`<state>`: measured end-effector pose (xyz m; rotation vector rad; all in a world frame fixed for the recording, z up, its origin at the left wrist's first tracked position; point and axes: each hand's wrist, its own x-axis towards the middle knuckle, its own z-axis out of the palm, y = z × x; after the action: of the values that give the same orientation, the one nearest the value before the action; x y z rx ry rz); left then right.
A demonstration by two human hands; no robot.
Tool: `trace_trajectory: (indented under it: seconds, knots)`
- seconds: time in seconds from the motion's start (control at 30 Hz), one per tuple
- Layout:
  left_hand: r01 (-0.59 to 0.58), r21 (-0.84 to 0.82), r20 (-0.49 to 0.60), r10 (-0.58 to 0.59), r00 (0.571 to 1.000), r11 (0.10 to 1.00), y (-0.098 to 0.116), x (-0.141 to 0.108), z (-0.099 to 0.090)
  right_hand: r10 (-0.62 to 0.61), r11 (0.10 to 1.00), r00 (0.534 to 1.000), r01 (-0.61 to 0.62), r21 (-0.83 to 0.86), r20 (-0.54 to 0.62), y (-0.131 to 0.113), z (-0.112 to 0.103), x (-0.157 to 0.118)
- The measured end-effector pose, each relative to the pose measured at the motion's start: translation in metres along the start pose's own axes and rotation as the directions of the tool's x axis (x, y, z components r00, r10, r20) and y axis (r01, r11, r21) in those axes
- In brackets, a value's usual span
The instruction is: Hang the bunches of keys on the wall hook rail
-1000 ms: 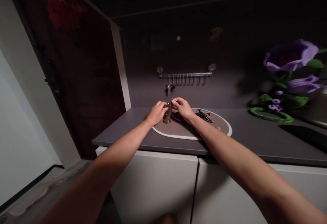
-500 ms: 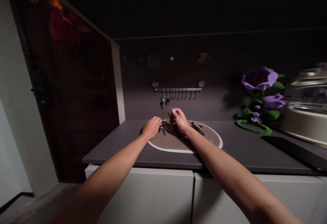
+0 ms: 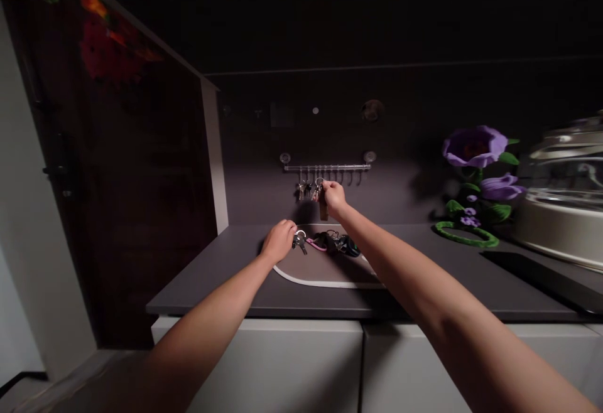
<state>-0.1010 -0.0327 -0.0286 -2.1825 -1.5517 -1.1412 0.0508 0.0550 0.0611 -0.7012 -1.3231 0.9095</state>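
The person's right hand (image 3: 335, 199) is pinching the ring of a brown-tagged key bunch (image 3: 323, 203) between thumb and fingers, holding it up just below the clear hook rail (image 3: 328, 167) on the dark back wall. The brown tag is hanging down from the ring. Two small sets of keys (image 3: 305, 189) are hanging from the rail's hooks, just to the left of the held bunch. Lower down, the left hand (image 3: 279, 241) is curling its fingers around the edge of a second key ring (image 3: 300, 241), whose keys are dangling above the left part of a white-rimmed brown mat (image 3: 325, 270). More keys and fobs (image 3: 332, 241), with a pink strap among them, are lying on the mat between the two arms. The mat is resting on a dark grey countertop (image 3: 207, 275). Farther right, purple artificial flowers (image 3: 475, 146) are standing above a green ring base, beside a cream, clear-topped appliance (image 3: 560, 212).
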Motion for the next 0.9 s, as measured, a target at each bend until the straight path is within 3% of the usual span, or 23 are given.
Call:
trace_trajectory:
  seconds: [0.4, 0.63, 0.9]
  knots:
    - [0.01, -0.037, -0.009, -0.01, 1.0, 0.999, -0.003, 0.0, 0.002, 0.151, 0.978, 0.97, -0.118, 0.172, -0.193, 0.012, 0.024, 0.038]
    - [0.005, -0.07, -0.024, -0.006, 1.0, 0.998, -0.006, 0.001, 0.005, 0.18, 0.975, 0.955, -0.142, 0.171, -0.235, 0.023, 0.029, 0.043]
    - [0.027, -0.074, -0.019, -0.029, 0.999, 0.997, -0.007, 0.002, 0.005, 0.152, 0.978, 0.971, -0.122, 0.167, -0.186, 0.031, 0.022, 0.033]
